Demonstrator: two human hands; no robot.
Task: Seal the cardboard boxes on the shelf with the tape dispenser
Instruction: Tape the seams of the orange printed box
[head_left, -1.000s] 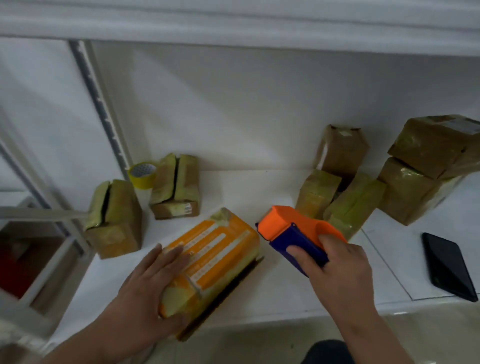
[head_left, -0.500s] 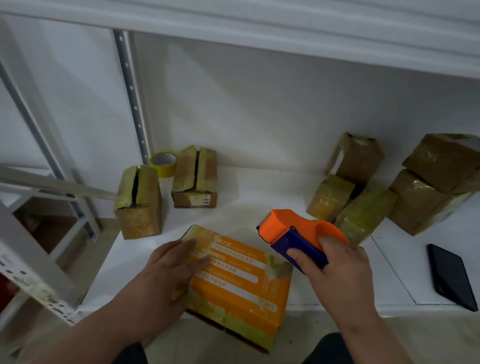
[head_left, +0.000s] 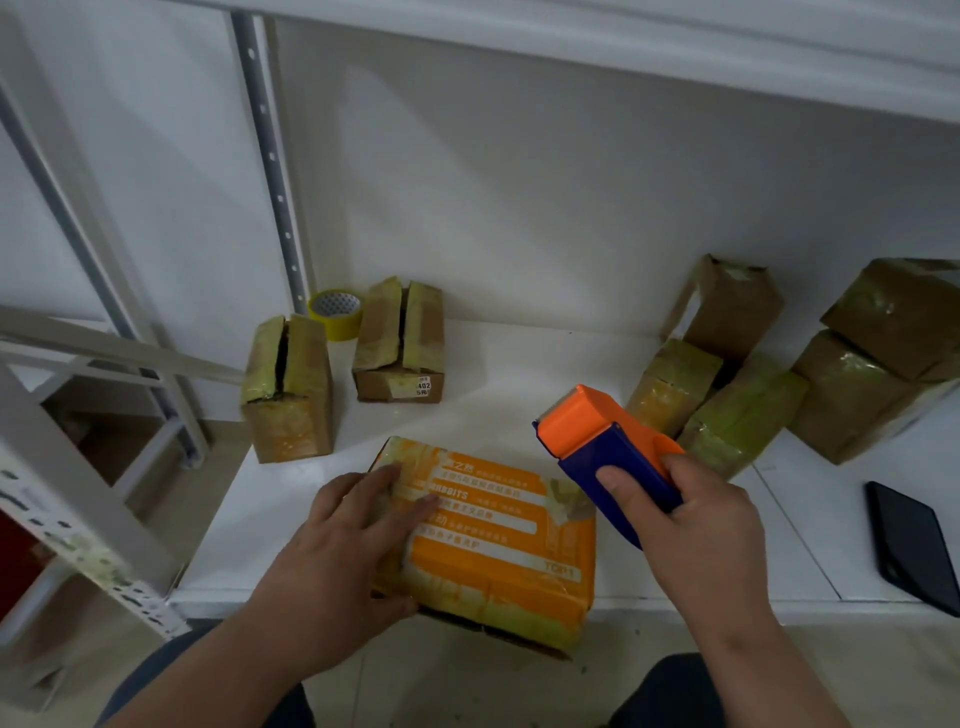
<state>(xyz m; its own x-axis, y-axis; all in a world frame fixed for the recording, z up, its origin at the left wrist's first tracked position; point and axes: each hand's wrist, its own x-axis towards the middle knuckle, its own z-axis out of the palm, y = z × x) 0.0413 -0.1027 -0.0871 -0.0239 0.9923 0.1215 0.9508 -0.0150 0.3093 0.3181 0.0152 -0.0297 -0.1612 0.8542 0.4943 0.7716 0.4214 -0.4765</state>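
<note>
The orange box (head_left: 498, 540) is seen in the lower centre of the frame, laid flat at the front edge of the white shelf (head_left: 519, 374), its near end overhanging the lip. Its left part is pressed down by the left hand (head_left: 337, 551), whose fingers are laid nearly straight across the printed top while the thumb is hooked round the near side. Just right of the box and above its right corner, the tape dispenser (head_left: 608, 452) is gripped by the right hand (head_left: 696, 525), the thumb laid on the blue side and the fingers curled round the orange back; its orange front end is pointed up and left, clear of the box.

The step in hand is judged to be the laying of a strip. It would be done well if the dispenser's front end were set on the far edge, drawn toward the body in one straight line, and the box kept pinned so that it is not tipped off the lip.

Toward the centre left, two brown boxes (head_left: 288, 389) (head_left: 400, 343) are seen with gaping top seams, a yellow tape roll (head_left: 335, 312) behind them. At the right a cluster of taped boxes (head_left: 737, 415) is stacked, and a dark phone (head_left: 914, 545) is seen at the far right.
</note>
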